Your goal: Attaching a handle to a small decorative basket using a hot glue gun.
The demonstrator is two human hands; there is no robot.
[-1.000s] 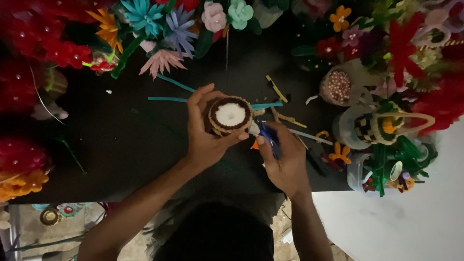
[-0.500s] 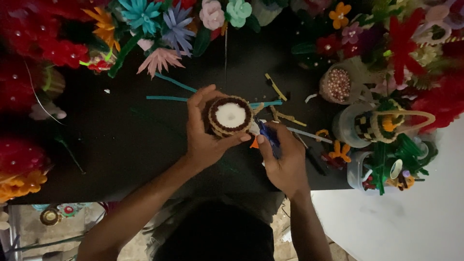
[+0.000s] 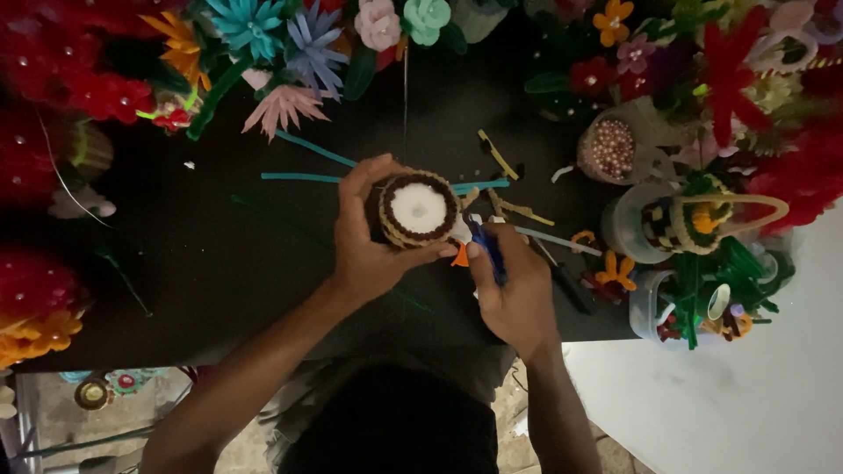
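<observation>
Your left hand [image 3: 373,241] stays wrapped around the small round cup [image 3: 420,211], thumb low and fingers curled over its far rim, exactly where it sat half a second and a full second ago; nothing in the grip or the tilt has shifted. Your right hand [image 3: 514,290] is likewise unmoved, closed around a blue tool [image 3: 487,250] whose tip meets the cup's lower right edge, just above an orange scrap [image 3: 460,256]. So little has changed that the work reads as a held, steady press at that one spot rather than a new move.

You hold the cup above the black table [image 3: 219,263], near its middle, with its mouth facing you. Its wall looks ribbed and fuzzy, in bands of brown and tan like coiled pipe cleaner, around a smooth white centre.

Beyond it lie teal stems [image 3: 312,149] and short yellow offcuts [image 3: 499,156], thin and soft-looking. To your right stands a clear cup of pink beads [image 3: 610,149], glossy and round, and a striped woven basket [image 3: 694,219] with a looped handle. Fuzzy flowers [image 3: 281,44] ring the table's edges.
</observation>
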